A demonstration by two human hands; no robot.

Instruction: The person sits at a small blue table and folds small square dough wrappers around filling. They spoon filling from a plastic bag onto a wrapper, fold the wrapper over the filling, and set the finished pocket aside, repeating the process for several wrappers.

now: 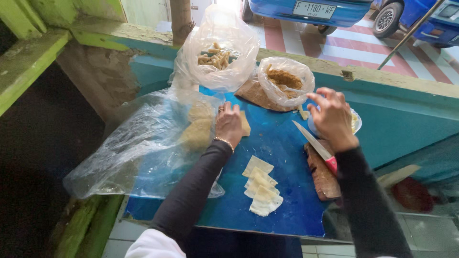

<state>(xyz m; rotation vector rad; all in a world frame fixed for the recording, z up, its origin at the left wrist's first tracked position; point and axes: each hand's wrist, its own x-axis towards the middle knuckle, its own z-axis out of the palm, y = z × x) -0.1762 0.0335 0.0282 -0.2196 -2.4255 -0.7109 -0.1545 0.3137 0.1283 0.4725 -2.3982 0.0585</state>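
The left hand (pixel 228 125) lies flat on the blue tabletop (pixel 282 143), fingers spread and released, pressing on a pale square wrapper (pixel 244 123) at the mouth of a large clear plastic bag (pixel 143 148). That bag sprawls over the tabletop's left edge, and more pale sheets (pixel 197 129) show dimly through its film just beside the hand. The right hand (pixel 333 117) hovers above the right part of the tabletop, its grip open with fingers curled and holding nothing; it hangs over a small white plate (pixel 356 123), which it largely hides.

A knife (pixel 313 143) with a pink handle lies slantwise under the right wrist, its blade pointing up and left, its handle over a brown wooden board (pixel 322 177) at the tabletop's right edge. Near the front edge sits a loose overlapping stack of white square wrappers (pixel 260 188), well apart from both hands.

At the back, against the ledge, stand two clear bags with open mouths: the taller one (pixel 217 48) on the left holds pale rolled pieces, the lower one (pixel 286 81) on the right holds a brown crumbly filling and rests on a sheet of brown paper (pixel 256 94). Beyond the ledge lie a red-and-white striped floor and a blue car (pixel 306 12) with a white rectangular plate.
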